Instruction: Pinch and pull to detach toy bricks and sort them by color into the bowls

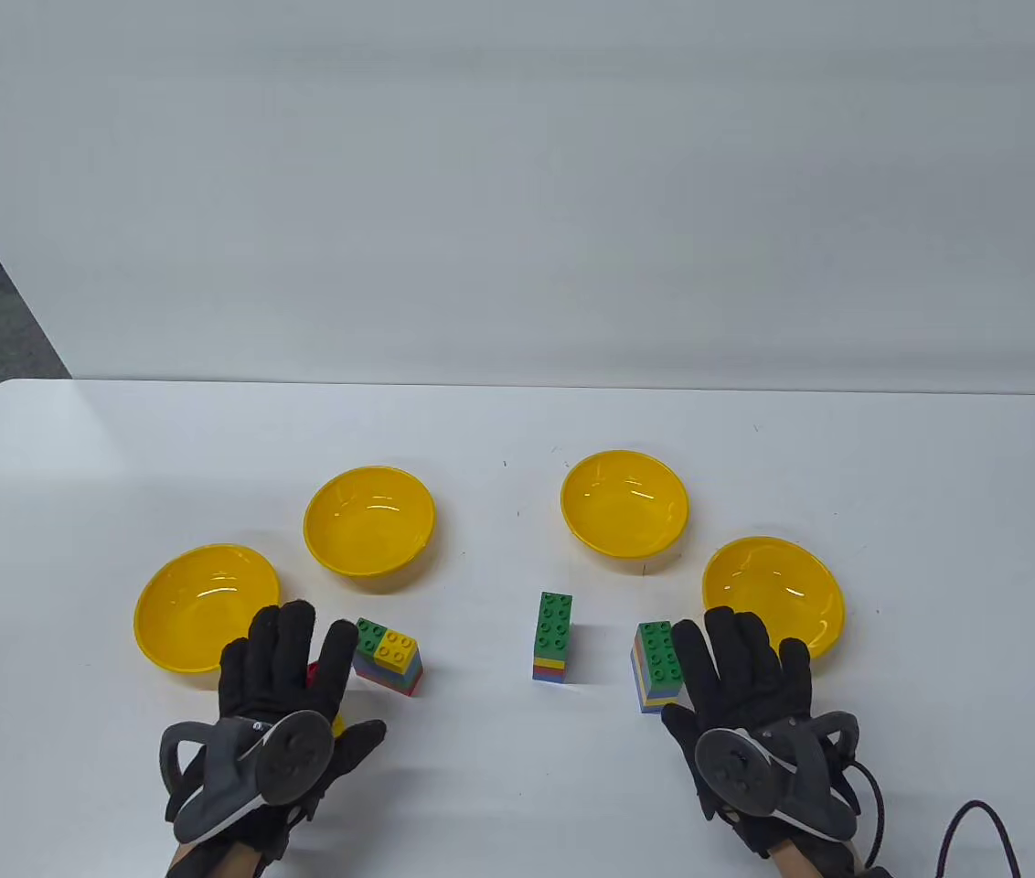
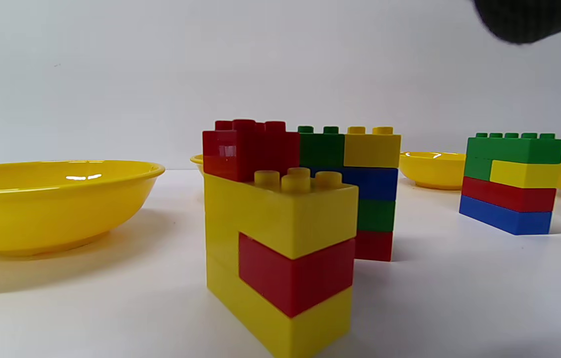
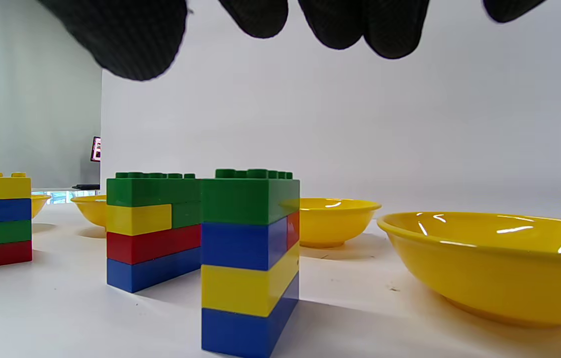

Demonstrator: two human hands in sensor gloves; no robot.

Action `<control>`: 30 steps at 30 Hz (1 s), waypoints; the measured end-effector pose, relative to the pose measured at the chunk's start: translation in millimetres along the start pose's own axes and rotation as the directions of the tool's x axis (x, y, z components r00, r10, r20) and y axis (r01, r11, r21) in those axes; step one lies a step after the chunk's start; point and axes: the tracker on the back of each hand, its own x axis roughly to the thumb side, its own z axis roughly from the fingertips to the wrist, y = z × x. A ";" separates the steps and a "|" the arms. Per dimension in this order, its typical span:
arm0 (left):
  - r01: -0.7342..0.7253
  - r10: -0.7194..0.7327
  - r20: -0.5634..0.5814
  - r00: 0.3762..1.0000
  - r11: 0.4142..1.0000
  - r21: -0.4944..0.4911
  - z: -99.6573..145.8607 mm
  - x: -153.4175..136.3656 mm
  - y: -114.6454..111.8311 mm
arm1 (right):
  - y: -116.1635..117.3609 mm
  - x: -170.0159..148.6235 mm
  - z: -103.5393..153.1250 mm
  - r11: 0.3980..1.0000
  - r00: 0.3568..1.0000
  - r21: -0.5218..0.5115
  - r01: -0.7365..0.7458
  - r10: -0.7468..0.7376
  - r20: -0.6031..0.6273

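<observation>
Several multicoloured brick stacks stand on the white table. My left hand (image 1: 284,668) lies flat with straight fingers over a yellow and red stack (image 2: 280,258), of which only a red sliver (image 1: 312,675) shows between the fingers. Just right of it stands a stack with a green and yellow top (image 1: 388,657). A green-topped stack (image 1: 554,636) stands in the middle. My right hand (image 1: 728,668) is spread open beside another green-topped stack (image 1: 657,663), its fingertips (image 3: 126,35) hanging above that stack (image 3: 248,258). Neither hand holds a brick.
Four empty yellow bowls form an arc: far left (image 1: 207,608), inner left (image 1: 369,519), inner right (image 1: 624,501) and far right (image 1: 773,594). The far right bowl (image 3: 494,263) sits close to my right hand. A black cable (image 1: 975,823) trails at the bottom right.
</observation>
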 end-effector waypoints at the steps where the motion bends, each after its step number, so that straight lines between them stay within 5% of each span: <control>1: -0.002 0.002 -0.001 1.000 1.000 -0.002 -0.3 -0.2 -0.4 | 0.1 0.2 -0.1 1.000 1.000 -0.001 0.000 0.000 0.001; 16: -0.005 0.005 0.001 1.000 1.000 -0.005 -1.0 -1.3 -1.1 | -3.5 -9.9 1.2 0.991 0.988 -0.060 0.117 -0.122 -0.097; 23: -0.017 0.017 0.007 1.000 1.000 0.015 -0.2 -0.7 2.7 | -3.8 -17.9 1.6 0.976 0.943 -0.139 0.170 -0.202 -0.264; 26: -0.022 0.022 0.011 1.000 1.000 0.020 -0.2 0.8 4.5 | 11.3 -11.6 -7.2 0.962 0.902 -0.087 0.258 -0.272 -0.334; 30: -0.027 0.026 0.024 0.999 0.999 0.029 2.1 3.3 6.4 | 30.4 -0.9 -29.2 0.990 0.929 0.023 0.137 -0.121 -0.350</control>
